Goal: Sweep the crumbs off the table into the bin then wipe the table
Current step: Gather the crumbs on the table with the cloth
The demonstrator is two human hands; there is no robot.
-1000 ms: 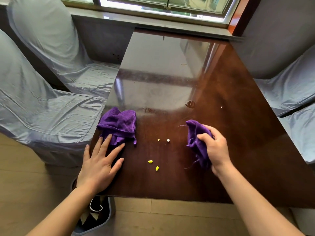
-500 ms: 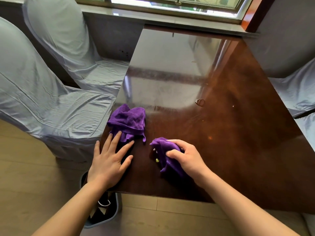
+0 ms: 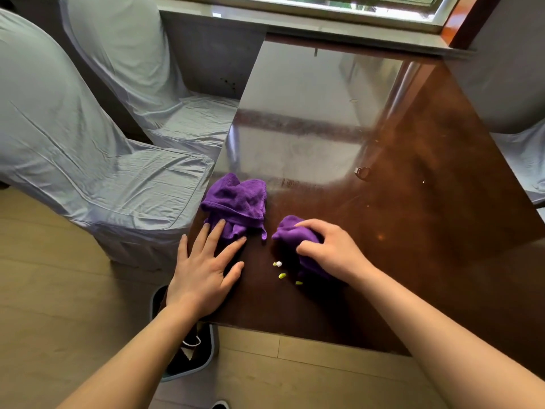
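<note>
Since half a second ago the right hand [image 3: 330,252] has shifted a little to the right with its bunched purple cloth [image 3: 295,231], uncovering the crumbs [image 3: 282,275], which were mostly hidden under the cloth; the left hand [image 3: 203,276] has not moved. Nearest the viewer, below the table's front left corner, the bin [image 3: 206,358] stands on the pale floor [image 3: 59,320], its rim blue-grey and its inside dark, partly hidden by the left forearm. On the dark glossy table [image 3: 442,276] the left hand lies flat and spread, palm down, gripping nothing; its fingertips [image 3: 220,224] rest on the near edge of a second purple cloth [image 3: 236,202], which lies crumpled by the table's left edge. The right hand is closed around the bunched cloth and presses it to the tabletop. The crumbs, three yellow-green bits and one white, lie on the table just left of that cloth, between the two hands and near the front edge. Farther off the tabletop reflects the window [image 3: 324,4]. Two chairs in pale grey covers [image 3: 103,172] stand at the table's left side, and another covered chair [image 3: 525,154] at its right.
</note>
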